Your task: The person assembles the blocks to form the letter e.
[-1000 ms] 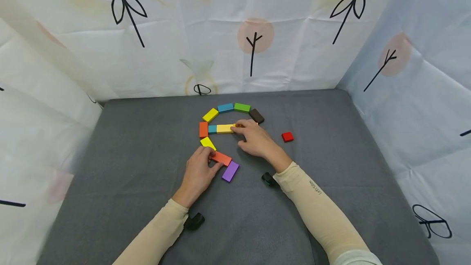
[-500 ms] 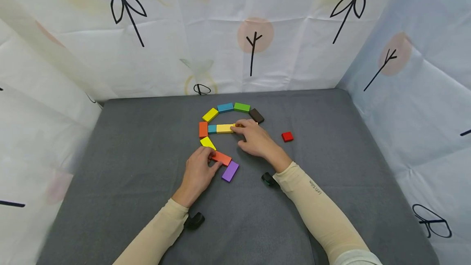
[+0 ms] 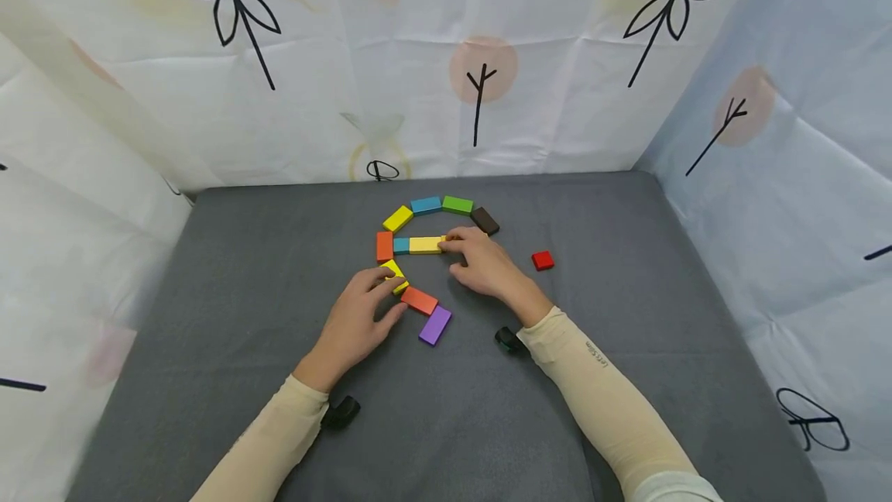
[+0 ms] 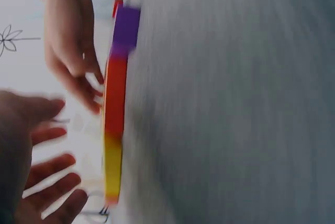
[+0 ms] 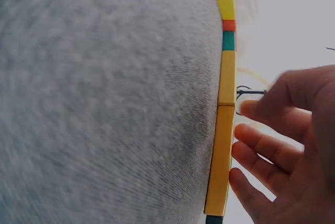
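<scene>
Coloured wooden blocks lie end to end in a curve with a straight bar across it. My left hand, fingers spread and holding nothing, hovers beside the yellow block and overlaps it in the head view. Just right of that hand are a red-orange block and a purple block. My right hand is over the bar's right part, its relaxed fingertips right at a long orange-yellow block. Left of it, the bar continues with a pale yellow block and a teal block.
The curve continues through an orange block, a yellow one, a blue block, a green block and a dark brown block. A red block lies apart on the grey cloth. Printed curtains surround the table.
My left hand has let go of the red-orange block and moved left and slightly up, its fingers opening. The right hand and the blocks stay in place.
</scene>
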The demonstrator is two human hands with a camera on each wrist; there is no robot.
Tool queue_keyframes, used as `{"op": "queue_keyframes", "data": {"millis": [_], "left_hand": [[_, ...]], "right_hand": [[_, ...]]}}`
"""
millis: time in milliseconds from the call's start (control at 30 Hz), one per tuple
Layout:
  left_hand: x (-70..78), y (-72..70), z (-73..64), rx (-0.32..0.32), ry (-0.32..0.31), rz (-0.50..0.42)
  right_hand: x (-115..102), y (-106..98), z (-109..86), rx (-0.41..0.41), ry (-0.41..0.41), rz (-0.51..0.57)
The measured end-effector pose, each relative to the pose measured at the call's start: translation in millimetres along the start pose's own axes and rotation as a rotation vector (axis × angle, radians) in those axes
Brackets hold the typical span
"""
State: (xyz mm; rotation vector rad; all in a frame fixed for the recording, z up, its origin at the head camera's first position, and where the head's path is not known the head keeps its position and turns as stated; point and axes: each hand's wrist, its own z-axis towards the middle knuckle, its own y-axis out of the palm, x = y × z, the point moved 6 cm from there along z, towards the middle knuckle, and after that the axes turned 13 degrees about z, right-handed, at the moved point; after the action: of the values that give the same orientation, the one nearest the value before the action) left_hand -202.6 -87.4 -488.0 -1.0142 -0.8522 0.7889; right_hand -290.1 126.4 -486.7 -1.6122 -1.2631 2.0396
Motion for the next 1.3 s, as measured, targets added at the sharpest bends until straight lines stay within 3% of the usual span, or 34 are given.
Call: {"op": "queue_keyframes", "data": {"millis": [167,300,433,567,867,1300], "left_hand": [[-4.5,-3.0,-11.0,-0.09,0.24,0.114],[-3.1,0.0,-14.4,-0.142,0.343,0.162],[-3.7,2.6,-12.7,-0.174,0.349,0.178],[-5.4,2.9,-12.2,-0.186,0.338,0.181],[-9.5,5.8,-16.2,-0.208,0.321,0.161],[-12.2,7.5,-14.7,-0.214,0.324,0.177]], "right_hand": [[-9,-14,-16.9,0.071,-0.06,0.081],[-33,-16,-39.7,0.015,-0.213,0.071],[-54,-3,-62.1,-0.085,-0.359,0.011],[-61,13,-75.5,-0.124,-0.42,-0.049],[-58,40,-78.2,-0.16,-0.435,-0.117],[-61,42,-74.9,-0.19,-0.414,-0.129]]}}
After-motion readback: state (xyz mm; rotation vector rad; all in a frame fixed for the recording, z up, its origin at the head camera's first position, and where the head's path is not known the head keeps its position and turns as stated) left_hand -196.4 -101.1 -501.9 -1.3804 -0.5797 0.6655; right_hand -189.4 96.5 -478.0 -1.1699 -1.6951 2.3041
